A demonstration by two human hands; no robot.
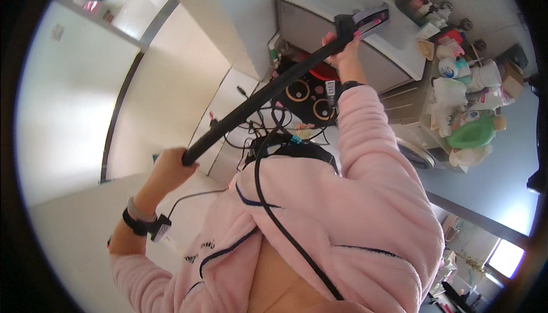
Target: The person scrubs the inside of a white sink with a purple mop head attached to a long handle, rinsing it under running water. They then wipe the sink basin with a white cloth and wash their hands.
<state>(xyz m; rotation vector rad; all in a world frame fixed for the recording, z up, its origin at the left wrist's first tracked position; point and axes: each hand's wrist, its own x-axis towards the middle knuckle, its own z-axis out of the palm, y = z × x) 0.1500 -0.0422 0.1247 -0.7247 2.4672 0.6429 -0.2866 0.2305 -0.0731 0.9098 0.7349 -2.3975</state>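
A long black tube (265,92) crosses in front of my chest, slanting from lower left to upper right. Around its lower end my left hand (169,169) is closed. My right hand (347,56) grips the tube near the upper end, just below a black and grey head (371,18) with pink details; the tube hides part of the fingers. Both wrists wear dark bands, the left one with a small module (161,227) wired to a cable. The exact kind of tool cannot be told.
A white-topped cabinet (394,54) stands ahead on the right, beside a washing machine (413,152) crowded with bottles, including a green detergent bottle (473,131). A black mat with cartoon eyes (306,103) and a red basin (323,72) are below. Black cables (280,120) hang before my body.
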